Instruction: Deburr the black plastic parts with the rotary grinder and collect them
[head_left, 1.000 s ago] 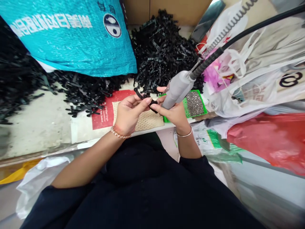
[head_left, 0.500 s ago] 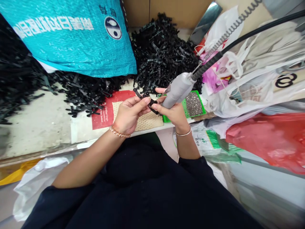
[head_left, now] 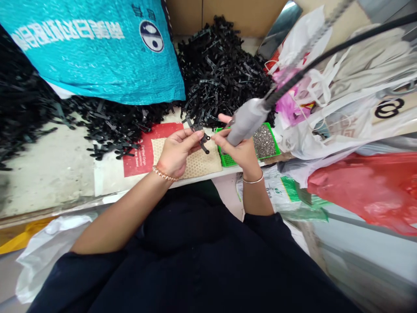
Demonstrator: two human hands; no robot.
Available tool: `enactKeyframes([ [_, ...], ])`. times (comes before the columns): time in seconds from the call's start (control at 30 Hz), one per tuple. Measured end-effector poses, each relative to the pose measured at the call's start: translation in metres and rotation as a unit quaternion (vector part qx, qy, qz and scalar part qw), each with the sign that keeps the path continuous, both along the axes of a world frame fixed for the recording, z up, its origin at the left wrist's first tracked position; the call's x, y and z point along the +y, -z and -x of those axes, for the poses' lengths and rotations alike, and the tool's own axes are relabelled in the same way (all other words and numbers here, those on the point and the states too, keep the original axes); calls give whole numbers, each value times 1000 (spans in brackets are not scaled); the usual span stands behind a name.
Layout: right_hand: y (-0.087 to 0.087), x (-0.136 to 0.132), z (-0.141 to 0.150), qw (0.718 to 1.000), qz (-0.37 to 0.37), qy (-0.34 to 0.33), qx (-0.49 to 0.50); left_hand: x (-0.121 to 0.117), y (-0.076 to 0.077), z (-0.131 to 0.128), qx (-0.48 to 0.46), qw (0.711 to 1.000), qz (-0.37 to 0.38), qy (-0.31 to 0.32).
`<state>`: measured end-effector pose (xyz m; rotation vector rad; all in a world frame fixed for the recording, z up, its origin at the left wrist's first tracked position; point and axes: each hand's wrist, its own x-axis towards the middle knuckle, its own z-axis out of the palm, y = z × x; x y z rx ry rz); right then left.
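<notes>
While both hands meet over the near edge of the worktable [head_left: 81, 180], the black linked part [head_left: 203, 141] lies in the narrow space between them, directly to the right of the left fingertips and just left of the right ones. The left hand [head_left: 176, 154] has its thumb and fingers pinched together upon the part's middle, leaving both ends free. Its long axis runs obliquely, from a far-left end close to the heap of black pieces [head_left: 224, 74] to a near-right end seen over the honeycomb-patterned pad [head_left: 202, 163]; short arms splay from this line, and one ringed eye faces up towards the right. The right hand [head_left: 243, 152] is wrapped around a grey handheld tool [head_left: 249, 119], its thumb and a finger drawn close together at the tip; whether a small fitting sits between them cannot be told.

The decisive relation is that between the right fingertips and the ringed eye: near one another, apparently with a slight gap, the eye lying to the left. The tool slants from far right to near left, crossing the part's axis; its working end is hidden by the hand. Just to the right, beyond the right fingers, stands a green basket [head_left: 228, 161] holding small metal fittings [head_left: 265, 143].
</notes>
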<state>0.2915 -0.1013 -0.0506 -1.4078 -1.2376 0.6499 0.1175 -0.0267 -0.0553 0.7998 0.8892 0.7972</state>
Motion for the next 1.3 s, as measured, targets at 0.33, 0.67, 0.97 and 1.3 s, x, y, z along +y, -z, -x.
enactKeyframes([
  [0.33,48,3,-68,963,-85,252,46,16,38,-24,73,986,87,121],
  [0.67,73,27,-71,974,-37,205,89,21,49,-25,95,977,82,172],
  [0.97,81,27,-75,986,-9,162,36,23,52,-24,96,975,85,182],
  [1.3,75,30,-72,991,-9,123,44,23,49,-24,102,974,89,183],
])
